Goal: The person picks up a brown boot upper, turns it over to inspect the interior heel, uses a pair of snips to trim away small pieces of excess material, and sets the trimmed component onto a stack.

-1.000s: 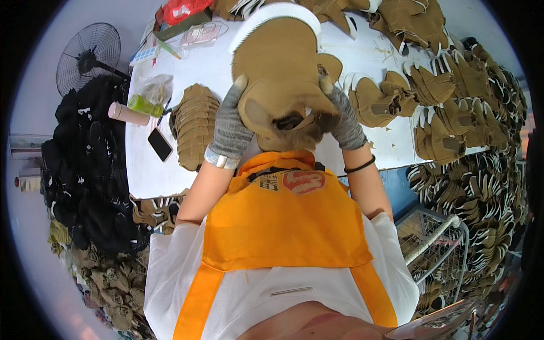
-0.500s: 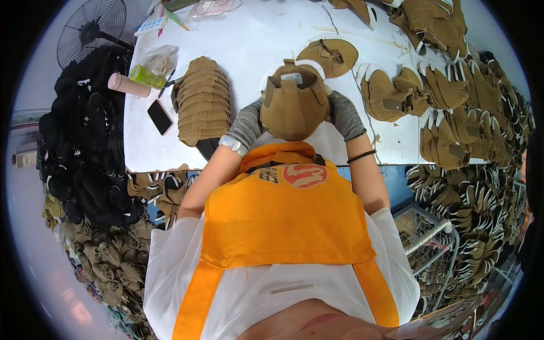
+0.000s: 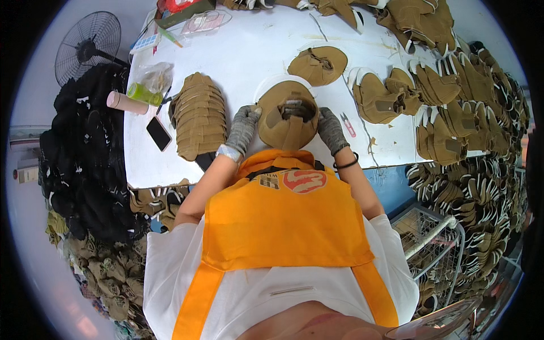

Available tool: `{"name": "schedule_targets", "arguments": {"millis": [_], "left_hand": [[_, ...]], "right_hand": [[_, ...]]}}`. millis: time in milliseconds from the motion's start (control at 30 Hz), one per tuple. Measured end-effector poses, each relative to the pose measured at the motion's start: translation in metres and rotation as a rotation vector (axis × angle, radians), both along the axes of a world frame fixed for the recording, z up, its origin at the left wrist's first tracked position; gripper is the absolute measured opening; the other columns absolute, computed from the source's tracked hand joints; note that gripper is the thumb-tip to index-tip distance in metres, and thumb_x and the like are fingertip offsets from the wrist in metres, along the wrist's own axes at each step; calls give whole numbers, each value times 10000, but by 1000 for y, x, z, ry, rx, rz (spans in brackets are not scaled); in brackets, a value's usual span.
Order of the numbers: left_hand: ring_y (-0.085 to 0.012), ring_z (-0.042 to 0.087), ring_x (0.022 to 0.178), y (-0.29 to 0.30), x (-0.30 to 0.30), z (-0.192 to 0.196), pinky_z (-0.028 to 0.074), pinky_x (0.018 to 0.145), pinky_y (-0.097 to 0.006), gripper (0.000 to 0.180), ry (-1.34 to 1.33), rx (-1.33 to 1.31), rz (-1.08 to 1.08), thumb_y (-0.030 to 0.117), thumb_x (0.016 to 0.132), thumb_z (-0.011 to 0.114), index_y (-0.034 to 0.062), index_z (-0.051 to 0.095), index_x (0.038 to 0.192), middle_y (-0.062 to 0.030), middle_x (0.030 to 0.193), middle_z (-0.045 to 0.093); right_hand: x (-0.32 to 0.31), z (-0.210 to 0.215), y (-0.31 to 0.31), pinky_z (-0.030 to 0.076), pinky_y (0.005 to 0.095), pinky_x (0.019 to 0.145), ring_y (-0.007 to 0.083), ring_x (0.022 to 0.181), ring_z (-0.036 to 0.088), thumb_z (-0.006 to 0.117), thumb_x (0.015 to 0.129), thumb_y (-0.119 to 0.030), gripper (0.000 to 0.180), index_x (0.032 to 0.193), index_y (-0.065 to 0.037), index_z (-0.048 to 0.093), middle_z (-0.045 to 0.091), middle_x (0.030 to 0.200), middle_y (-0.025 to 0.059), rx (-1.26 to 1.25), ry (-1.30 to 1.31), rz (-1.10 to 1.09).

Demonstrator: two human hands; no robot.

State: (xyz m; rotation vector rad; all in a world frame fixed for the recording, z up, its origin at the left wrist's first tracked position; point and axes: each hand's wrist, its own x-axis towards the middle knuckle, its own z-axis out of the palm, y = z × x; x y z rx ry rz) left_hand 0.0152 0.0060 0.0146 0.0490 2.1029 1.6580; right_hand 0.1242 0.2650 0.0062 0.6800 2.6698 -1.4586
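A brown shoe upper (image 3: 272,133) with a white toe edge rests low over the near part of the table, its opening facing up toward me. My left hand (image 3: 243,129), in a grey knit glove, grips its left side with the fingertips. Gloved the same way, my right hand (image 3: 332,130) pinches the right edge; some of its fingers are hidden. Pink thread snips (image 3: 348,124) lie just right of that hand. Beyond the held piece lies another brown upper (image 3: 319,66). A stack of overlapping brown uppers (image 3: 199,119) is left of my left hand.
A phone (image 3: 158,134), a pink bottle (image 3: 127,103) and a green container (image 3: 144,94) lie at the white table's (image 3: 260,39) left side. Rows of brown uppers (image 3: 445,127) cover the right side. Black material (image 3: 85,153) and a fan (image 3: 86,50) stand left; a wire cart (image 3: 436,243) is at lower right.
The held shoe upper has come down and tipped, so its opening now faces me rather than its back. Both hands sank slightly with it, and the pink snips have come into sight.
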Motion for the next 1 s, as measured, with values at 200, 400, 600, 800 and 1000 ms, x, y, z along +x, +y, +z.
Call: {"name": "schedule_targets", "arguments": {"millis": [200,400,600,800,1000], "left_hand": [[-206,546,1078,53,32,112,452,937,-321,522,320,351,-157,366,913,618,-2,511,1268,-114,1130,591],[-201,563,1075,59,11,111,458,927,-325,435,191,115,-586,275,930,595,12,513,1267,-142,1190,596],[-201,473,1194,51,19,102,419,982,-333,576,10,428,-538,277,943,588,-5,367,1393,-116,1336,485],[-222,454,1227,46,22,95,397,1008,-359,581,128,402,-582,291,940,587,20,364,1402,-120,1362,461],[-237,470,1209,36,26,68,388,1010,-369,576,245,210,-608,322,933,587,13,386,1376,-140,1314,498]], "right_hand": [[-2,109,-21,429,327,945,223,1070,555,552,948,-354,485,1270,6,519,597,1169,160,-241,476,-122],[-31,79,-47,492,366,775,326,888,621,452,982,-328,432,1263,-6,514,652,965,212,-296,468,-33],[-26,111,-60,478,450,789,384,906,594,458,961,-280,331,1185,-60,563,628,995,209,3,386,123],[-18,124,-68,490,435,744,365,914,603,485,968,-296,316,1115,-42,602,632,986,200,-370,247,61],[-9,106,-69,489,433,745,356,925,601,481,972,-314,357,1162,-29,583,608,1070,194,-98,439,192]]}}
